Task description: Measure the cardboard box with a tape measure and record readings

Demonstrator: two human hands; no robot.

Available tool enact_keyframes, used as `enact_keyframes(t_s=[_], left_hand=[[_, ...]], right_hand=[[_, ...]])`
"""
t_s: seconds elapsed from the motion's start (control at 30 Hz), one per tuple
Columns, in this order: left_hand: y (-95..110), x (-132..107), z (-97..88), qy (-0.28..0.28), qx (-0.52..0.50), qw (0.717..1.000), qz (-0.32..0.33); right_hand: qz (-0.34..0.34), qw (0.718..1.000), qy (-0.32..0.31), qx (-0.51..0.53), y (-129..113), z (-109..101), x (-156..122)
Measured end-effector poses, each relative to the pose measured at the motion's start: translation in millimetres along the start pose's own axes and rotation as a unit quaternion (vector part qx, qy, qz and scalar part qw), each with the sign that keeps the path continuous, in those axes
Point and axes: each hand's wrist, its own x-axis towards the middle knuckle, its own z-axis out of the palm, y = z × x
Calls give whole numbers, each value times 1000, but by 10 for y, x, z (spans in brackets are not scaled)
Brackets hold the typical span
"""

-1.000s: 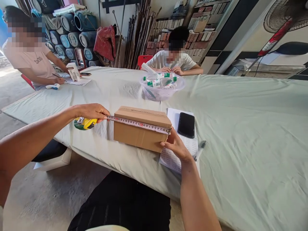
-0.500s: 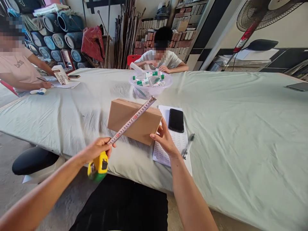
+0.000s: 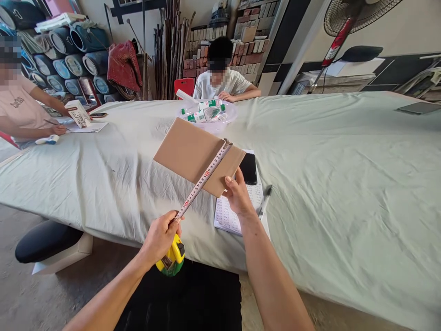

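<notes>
A brown cardboard box (image 3: 188, 151) stands tilted up on the table, its broad face turned toward me. My right hand (image 3: 237, 195) grips its near right corner. My left hand (image 3: 161, 239) is closed on a yellow and green tape measure (image 3: 171, 260) off the table's near edge. The tape's blade (image 3: 203, 179) runs from my left fingers diagonally across the box face, with its hook caught on the box's far top edge.
Under the box's right side lie a printed sheet (image 3: 229, 214), a black phone (image 3: 248, 168) and a pen (image 3: 264, 207). A clear bowl of small bottles (image 3: 206, 116) stands behind. Two other people sit at the far and left sides of the cloth-covered table (image 3: 344, 184).
The box has tipped up from lying flat onto its edge. My left hand pulled the tape measure from the box's left side toward me, so the blade now crosses the box face.
</notes>
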Motion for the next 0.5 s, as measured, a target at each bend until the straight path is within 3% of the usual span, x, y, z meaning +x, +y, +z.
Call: enact_keyframes(t_s=[0.2, 0.33, 0.5], left_hand=[[35, 19, -12, -4, -48, 999, -11], [-12, -28, -37, -50, -129, 990, -18], [-87, -122, -63, -122, -274, 950, -87]], right_hand=[[-28, 999, -22, -37, 13, -55, 33], [-87, 993, -34, -73, 30, -26, 27], [-185, 950, -29, -251, 260, 95, 18]])
